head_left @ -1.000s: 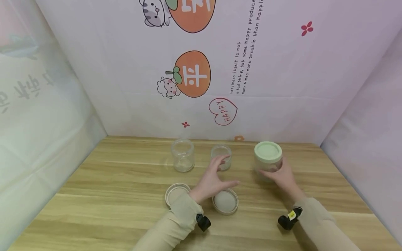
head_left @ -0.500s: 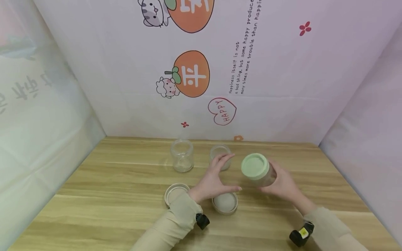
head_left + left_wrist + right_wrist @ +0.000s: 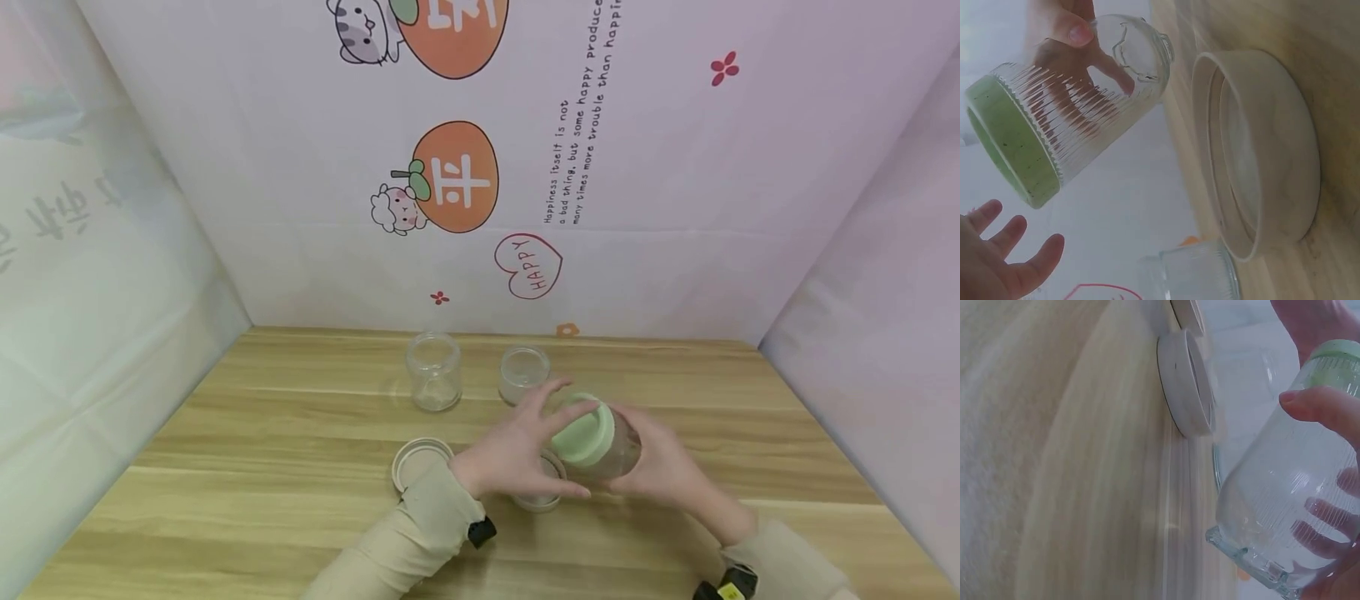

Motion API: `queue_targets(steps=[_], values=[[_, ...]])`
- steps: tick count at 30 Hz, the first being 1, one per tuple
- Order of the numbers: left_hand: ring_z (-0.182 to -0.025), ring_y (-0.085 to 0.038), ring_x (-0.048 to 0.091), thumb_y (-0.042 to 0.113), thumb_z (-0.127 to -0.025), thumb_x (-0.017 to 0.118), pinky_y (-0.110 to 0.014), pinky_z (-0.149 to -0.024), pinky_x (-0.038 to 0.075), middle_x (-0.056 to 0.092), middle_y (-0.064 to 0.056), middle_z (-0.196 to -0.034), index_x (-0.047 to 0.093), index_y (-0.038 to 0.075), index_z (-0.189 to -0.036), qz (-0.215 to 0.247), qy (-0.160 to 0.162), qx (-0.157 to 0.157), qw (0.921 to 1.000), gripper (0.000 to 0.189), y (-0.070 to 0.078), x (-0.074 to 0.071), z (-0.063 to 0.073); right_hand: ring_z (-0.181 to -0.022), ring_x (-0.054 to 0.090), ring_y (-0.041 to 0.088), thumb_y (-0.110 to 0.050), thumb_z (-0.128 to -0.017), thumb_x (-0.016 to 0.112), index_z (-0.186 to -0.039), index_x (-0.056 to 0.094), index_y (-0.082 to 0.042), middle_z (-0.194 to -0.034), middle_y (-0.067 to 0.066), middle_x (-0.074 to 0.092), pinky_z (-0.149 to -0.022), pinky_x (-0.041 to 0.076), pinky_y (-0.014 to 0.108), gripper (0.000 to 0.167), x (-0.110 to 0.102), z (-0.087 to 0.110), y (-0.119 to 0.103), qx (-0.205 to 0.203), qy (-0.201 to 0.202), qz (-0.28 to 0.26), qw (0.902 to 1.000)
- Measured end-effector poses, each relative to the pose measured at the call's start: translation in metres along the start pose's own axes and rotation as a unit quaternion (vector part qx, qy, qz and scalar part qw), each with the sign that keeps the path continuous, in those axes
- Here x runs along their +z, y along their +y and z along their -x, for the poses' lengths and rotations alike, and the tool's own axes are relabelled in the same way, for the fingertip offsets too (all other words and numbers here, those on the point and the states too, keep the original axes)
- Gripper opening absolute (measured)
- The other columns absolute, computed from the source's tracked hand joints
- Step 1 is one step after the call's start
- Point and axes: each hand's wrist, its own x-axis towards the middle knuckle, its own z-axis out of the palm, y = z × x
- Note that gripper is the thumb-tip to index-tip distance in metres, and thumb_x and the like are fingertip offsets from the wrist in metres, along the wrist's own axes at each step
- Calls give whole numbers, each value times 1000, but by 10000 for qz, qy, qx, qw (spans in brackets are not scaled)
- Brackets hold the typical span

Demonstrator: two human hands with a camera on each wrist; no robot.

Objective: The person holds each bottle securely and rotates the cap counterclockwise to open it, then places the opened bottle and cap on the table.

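A ribbed clear glass jar (image 3: 624, 450) with a pale green lid (image 3: 579, 435) is held off the table, tilted with the lid toward the left. My right hand (image 3: 663, 460) grips the glass body, and in the right wrist view its thumb and fingers wrap the jar (image 3: 1279, 481). My left hand (image 3: 513, 450) is spread before the lid. In the left wrist view a gap shows between the fingertips (image 3: 1047, 253) and the green lid (image 3: 1013, 140). Below my left hand, a beige ring-shaped lid (image 3: 538, 502) lies partly hidden on the table.
At the back of the wooden table (image 3: 247, 433) stand a larger uncovered glass jar (image 3: 437, 385) and a smaller glass jar (image 3: 519, 385). Another beige lid (image 3: 417, 460) lies beside my left sleeve. A printed cloth (image 3: 645, 275) hangs behind the table, with cloth sides left and right.
My right hand has lifted the green-lidded jar from the right side, brought it left and nearer, and tipped it toward my left hand. The left hand has shifted only slightly.
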Motion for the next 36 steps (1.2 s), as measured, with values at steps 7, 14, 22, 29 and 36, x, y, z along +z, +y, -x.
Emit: queue_targets(steps=[7,14,22,29,36], values=[[-136,-24,31,49,-64,83,-38,-106,39,22,-10,-149,37,27,-143,-295,8,740,9968,94,1,-3,1,-97,59,21,-17,-47,93,-129,49,-6,-117,7,62,-76,53,44,94,3,1,-6,-245,-87,-3,9997],[-131,-25,37,32,-66,86,-34,-108,36,34,-11,-145,49,20,-135,-222,-89,1134,9933,79,0,-6,1,-98,59,20,-15,-46,93,-128,49,-9,-118,5,61,-75,53,39,94,5,2,-9,-315,-153,58,9994],[-125,-22,47,28,-64,86,-33,-108,38,47,-11,-137,58,20,-128,-352,82,1308,9908,71,-1,-7,4,-97,61,24,-17,-45,93,-127,50,-5,-117,8,62,-74,55,42,93,8,7,-11,-426,-126,92,9990],[-114,-18,56,28,-58,88,-23,-94,48,53,-9,-130,63,20,-123,-181,262,1288,9912,70,2,-9,6,-94,64,27,-23,-44,93,-126,52,-5,-114,8,65,-73,55,40,93,11,11,-16,-473,-46,279,9985],[-112,-16,57,27,-58,89,-15,-94,45,54,-7,-130,63,20,-122,-88,250,1168,9928,69,7,-8,10,-94,63,17,-20,-41,93,-129,51,-6,-114,4,66,-73,57,38,98,14,15,-13,-670,-20,150,9976]])
